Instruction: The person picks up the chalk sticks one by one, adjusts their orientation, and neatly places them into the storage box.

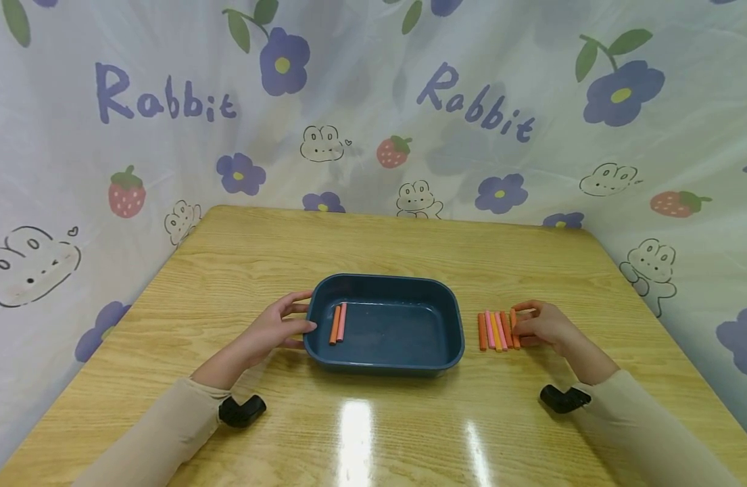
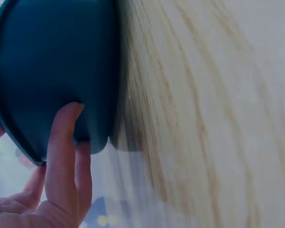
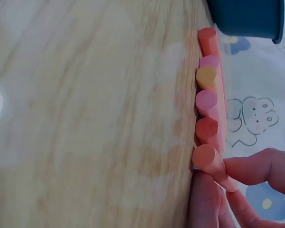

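Note:
In the head view my left hand (image 1: 277, 327) holds the left end of a dark blue rectangular container (image 1: 403, 331), its thumb over the rim. In the left wrist view, its fingers (image 2: 61, 161) touch the outer wall. An orange chalk stick (image 1: 334, 325) and a pink chalk stick (image 1: 342, 322) lie side by side inside, towards the left. To the container's right, my right hand (image 1: 548, 323) pinches an orange chalk stick (image 3: 205, 157) between thumb and fingers. That stick is at the right end of a row of several red, pink and yellow chalk sticks (image 1: 491, 330).
Everything stands on a wood-grain table (image 1: 373, 243). Behind it and at both sides hangs a white cloth (image 1: 361, 74) printed with rabbits, flowers and strawberries. Black wrist devices (image 1: 242, 411) sit at both sleeves.

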Available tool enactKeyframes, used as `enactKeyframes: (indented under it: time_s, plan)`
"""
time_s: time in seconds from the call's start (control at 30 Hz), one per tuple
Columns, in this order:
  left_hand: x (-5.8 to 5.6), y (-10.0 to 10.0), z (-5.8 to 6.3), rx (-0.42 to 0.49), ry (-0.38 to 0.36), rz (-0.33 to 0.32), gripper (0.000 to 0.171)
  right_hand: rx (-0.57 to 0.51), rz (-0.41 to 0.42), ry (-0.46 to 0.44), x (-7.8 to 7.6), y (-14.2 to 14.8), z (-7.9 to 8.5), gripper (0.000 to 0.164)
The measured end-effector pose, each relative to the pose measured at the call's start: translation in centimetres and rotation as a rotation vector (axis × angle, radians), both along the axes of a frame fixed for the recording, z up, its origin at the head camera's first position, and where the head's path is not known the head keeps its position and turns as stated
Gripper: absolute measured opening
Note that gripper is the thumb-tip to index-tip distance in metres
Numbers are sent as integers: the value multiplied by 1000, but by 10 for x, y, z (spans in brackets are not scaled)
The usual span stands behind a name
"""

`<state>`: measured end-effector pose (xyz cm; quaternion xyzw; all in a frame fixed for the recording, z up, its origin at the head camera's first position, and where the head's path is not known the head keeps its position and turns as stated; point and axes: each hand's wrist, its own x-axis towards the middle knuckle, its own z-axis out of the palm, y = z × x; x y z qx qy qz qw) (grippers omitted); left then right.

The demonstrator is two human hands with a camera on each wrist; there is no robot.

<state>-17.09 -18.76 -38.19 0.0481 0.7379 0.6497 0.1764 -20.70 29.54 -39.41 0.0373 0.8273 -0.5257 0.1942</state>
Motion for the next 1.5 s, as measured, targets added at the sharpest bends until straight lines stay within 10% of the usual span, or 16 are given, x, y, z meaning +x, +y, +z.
enactKeyframes:
  time_s: [0.9, 1.5]
  plan:
    - [-4, -1, -3, 9, -2, -2, 70, -643, -120, -90, 5, -15, 22, 62]
    - [-4, -2, -1, 15, -1, -8, 70, -714, -128, -106, 2, -53, 45, 71]
